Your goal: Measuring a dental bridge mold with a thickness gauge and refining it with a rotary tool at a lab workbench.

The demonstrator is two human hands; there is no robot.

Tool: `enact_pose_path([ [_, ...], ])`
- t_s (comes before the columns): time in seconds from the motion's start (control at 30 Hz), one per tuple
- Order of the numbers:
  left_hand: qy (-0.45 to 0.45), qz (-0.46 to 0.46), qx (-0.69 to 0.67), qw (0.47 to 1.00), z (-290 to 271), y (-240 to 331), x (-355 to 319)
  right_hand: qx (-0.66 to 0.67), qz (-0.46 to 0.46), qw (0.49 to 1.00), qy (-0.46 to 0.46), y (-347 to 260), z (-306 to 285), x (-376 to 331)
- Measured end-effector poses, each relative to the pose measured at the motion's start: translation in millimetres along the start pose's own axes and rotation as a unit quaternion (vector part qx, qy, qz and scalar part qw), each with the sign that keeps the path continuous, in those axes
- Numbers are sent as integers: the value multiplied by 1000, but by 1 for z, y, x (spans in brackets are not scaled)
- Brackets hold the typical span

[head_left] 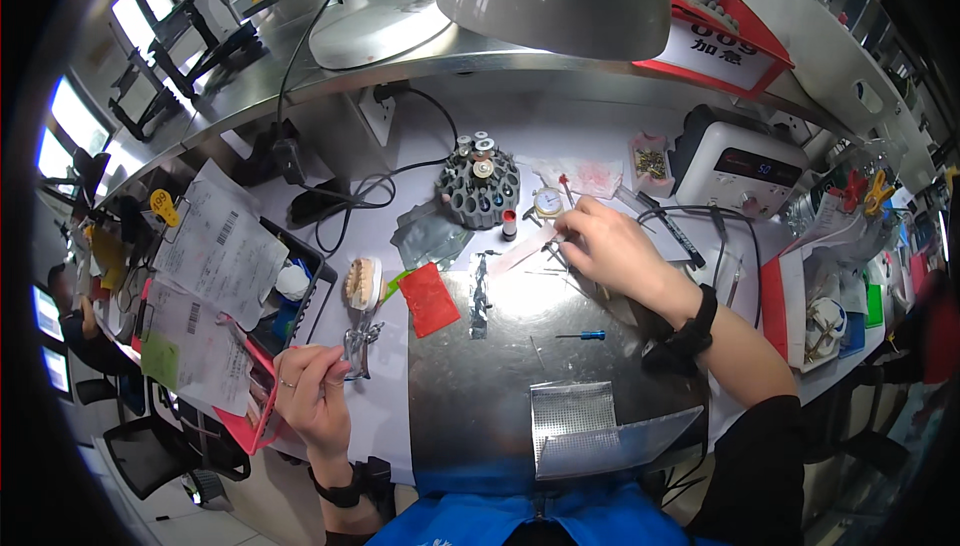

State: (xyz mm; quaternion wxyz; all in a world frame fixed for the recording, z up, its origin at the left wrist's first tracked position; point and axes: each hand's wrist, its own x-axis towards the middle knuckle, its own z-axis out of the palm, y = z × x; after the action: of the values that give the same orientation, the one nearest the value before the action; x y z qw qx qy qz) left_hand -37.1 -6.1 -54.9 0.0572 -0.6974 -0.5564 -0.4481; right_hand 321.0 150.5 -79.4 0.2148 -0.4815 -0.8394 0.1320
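My left hand [315, 401] is raised at the left front, fingers curled together; anything in them is too small to make out. Just beyond it stands a dental model [363, 284] with cream teeth, with a shiny metal piece [360, 341] below it. My right hand [622, 254] reaches over the back of the metal plate [470, 396]. Its thumb and fingers close together among thin metal tools [545, 268]; what they grip is hidden. Close by are a round dial gauge [548, 202] and a small red-topped cylinder [509, 225].
A grey bur holder [480, 191] stands at the back centre, near a white control unit [740, 166]. A red sheet [430, 300], blue screwdriver [582, 335] and metal mesh [570, 421] lie on the worktop. Trays with papers [215, 236] flank the left; a lamp [555, 1] overhangs.
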Motion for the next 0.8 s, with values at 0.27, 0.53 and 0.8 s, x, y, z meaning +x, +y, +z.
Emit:
enact_pose_path([
  [0.27,20,37,23,999,0,8,-2,27,67,997,23,9,7,0],
  [0.53,-55,-75,-274,957,25,35,-10,173,175,968,51,13,-13,1],
  [0.8,-191,-235,-523,797,58,53,6,258,170,945,-109,-4,-72,-87],
])
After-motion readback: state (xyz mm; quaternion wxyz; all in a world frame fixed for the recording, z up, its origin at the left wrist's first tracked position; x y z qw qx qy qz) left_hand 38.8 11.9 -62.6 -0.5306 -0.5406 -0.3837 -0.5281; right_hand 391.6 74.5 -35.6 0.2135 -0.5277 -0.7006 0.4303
